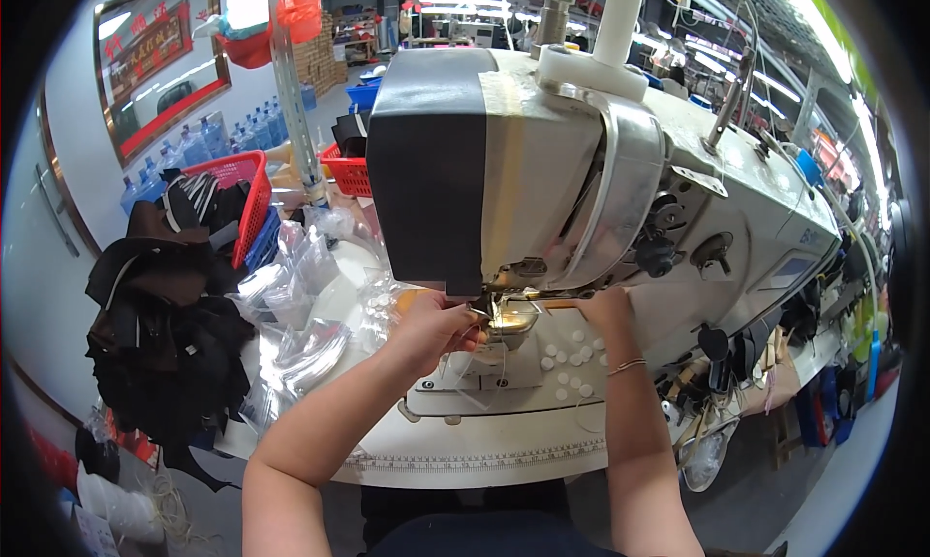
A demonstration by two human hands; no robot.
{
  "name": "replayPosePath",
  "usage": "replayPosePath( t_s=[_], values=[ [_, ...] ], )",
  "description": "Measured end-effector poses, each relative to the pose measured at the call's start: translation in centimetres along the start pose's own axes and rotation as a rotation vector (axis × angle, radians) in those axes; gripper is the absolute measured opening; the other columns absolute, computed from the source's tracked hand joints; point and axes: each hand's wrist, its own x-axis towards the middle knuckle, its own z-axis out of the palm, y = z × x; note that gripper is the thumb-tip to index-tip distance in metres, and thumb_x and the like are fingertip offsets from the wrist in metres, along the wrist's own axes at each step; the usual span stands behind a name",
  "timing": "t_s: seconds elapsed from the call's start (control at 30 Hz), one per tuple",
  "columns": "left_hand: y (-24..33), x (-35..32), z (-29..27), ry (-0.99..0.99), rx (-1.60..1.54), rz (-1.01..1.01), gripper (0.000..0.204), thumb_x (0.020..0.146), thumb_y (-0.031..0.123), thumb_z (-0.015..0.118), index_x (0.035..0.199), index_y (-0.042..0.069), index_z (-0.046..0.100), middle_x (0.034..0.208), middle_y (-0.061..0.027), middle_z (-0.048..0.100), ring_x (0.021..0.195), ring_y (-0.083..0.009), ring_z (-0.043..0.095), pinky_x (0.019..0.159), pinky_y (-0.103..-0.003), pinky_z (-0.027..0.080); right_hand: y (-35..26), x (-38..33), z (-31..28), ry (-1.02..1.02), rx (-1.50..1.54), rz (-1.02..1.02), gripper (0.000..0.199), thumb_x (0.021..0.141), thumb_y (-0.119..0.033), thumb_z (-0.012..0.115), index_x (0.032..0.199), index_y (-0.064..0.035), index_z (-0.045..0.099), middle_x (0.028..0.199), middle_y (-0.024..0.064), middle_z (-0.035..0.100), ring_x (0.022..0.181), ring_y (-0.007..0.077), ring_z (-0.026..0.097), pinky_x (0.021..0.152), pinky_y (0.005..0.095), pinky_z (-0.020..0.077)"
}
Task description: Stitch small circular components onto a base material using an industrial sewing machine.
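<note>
An industrial sewing machine (542, 150) with a dark front cover fills the middle of the view. Just left of its needle area is my left hand (438, 330), thumb and fingers pressed together; whatever they pinch is too small to make out. Lamp light falls on a shiny metal part (513, 317) beside those fingertips. My right hand (606, 313) reaches in beneath the machine's arm, near a narrow orange strip (559, 304). Its fingertips are partly hidden, so their grip does not show. Several small white discs (563, 377) lie on the machine bed between my hands.
Clear plastic bags (308, 354) cover the table's left side, beside a heap of dark material pieces (170, 315). A red basket (254, 203) stands behind the heap. A measuring tape (475, 463) runs along the curved front edge. More pieces (722, 383) hang at the right.
</note>
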Motion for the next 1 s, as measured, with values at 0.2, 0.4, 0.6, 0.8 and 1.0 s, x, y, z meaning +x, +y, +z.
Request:
replayPosePath(
  t_s=[0.2,0.4,0.6,0.8,1.0],
  values=[
    [-0.4,-0.2,-0.1,-0.028,-0.051,0.031,0.012,0.082,0.008,0.051,0.088,-0.001,0.056,0.077,-0.0073,0.06,0.064,-0.0121,0.06,0.059,-0.022,0.049,-1.0,2.6,2.2,-0.538,-0.274,0.128,0.073,0.071,-0.067,0.044,0.112,-0.0075,0.059,0.118,0.019,0.052,0.118,0.0353,0.039,0.099,0.0468,0.0242],
    [-0.3,-0.4,-0.3,-0.024,-0.03,0.004,0.011,0.082,0.008,0.051,0.089,0.0,0.056,0.075,-0.006,0.059,0.064,-0.0124,0.06,0.059,-0.023,0.049,0.8,3.6,7.1,-0.406,-0.087,0.263,0.083,0.06,-0.063,0.058,0.114,0.001,0.054,0.133,0.0293,0.029,0.126,0.0382,0.02,0.106,0.0431,0.007],
    [-0.5,-0.3,-0.5,0.004,-0.042,0.029,0.012,0.083,0.008,0.05,0.089,0.0,0.057,0.076,-0.0057,0.059,0.063,-0.011,0.059,0.056,-0.021,0.048,1.5,3.7,9.7,-0.088,0.021,0.192,0.093,0.055,-0.049,0.07,0.109,0.0206,0.042,0.125,0.0348,0.033,0.12,0.0418,0.029,0.106,0.0451,0.0087],
    [-0.5,0.2,-0.1,-0.033,-0.054,0.024,0.014,0.082,0.008,0.05,0.09,-0.002,0.056,0.073,-0.0066,0.06,0.062,-0.0105,0.059,0.056,-0.021,0.048,2.9,3.4,10.6,0.373,0.152,0.199,0.071,0.052,-0.037,0.077,0.089,0.0179,0.052,0.114,0.0261,0.035,0.11,0.0381,0.031,0.098,0.0449,0.0254],
    [-0.7,0.0,-0.2,-0.043,-0.081,0.045,0.013,0.082,0.008,0.05,0.09,-0.001,0.056,0.073,-0.0067,0.06,0.062,-0.0105,0.059,0.057,-0.021,0.048,0.6,1.8,7.1,0.398,0.141,0.19,0.062,0.052,-0.032,0.078,0.085,0.0138,0.054,0.111,0.0235,0.037,0.108,0.0362,0.033,0.094,0.043,0.0307]
  ],
)
